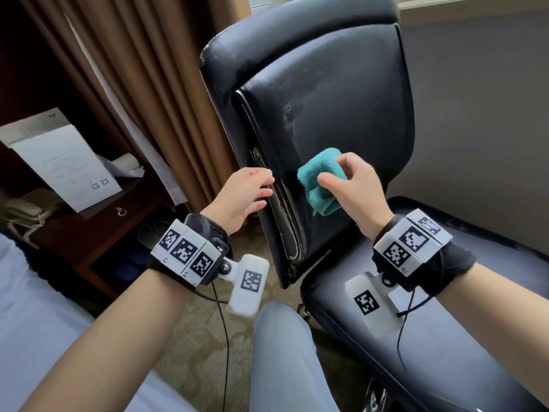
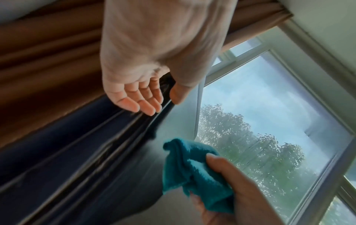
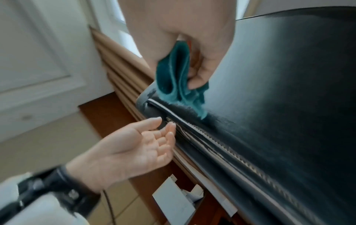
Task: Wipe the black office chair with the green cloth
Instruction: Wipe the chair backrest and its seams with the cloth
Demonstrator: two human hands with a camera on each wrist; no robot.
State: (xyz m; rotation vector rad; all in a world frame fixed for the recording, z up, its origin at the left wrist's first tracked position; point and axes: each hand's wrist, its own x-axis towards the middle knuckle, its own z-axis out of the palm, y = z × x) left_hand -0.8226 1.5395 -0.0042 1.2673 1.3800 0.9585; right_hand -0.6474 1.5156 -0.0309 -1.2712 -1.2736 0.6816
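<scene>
Patterned carpet (image 1: 202, 337) underfoot. Left hand (image 1: 237, 197), fingers straight and holding nothing, reaches the side edge of the black office chair (image 1: 326, 99) (contact unclear). Right hand (image 1: 353, 188) pinches the bunched green cloth (image 1: 318, 179) against the backrest; chair base hidden.

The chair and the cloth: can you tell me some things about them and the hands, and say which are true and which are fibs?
1. The right hand holds the cloth. True.
2. The cloth lies on the seat. False: it is up against the backrest.
3. The left hand is open, its fingers at the backrest's side edge. True.
4. The left hand holds a second cloth. False: it holds nothing.
5. The chair is white. False: it is black.
</scene>
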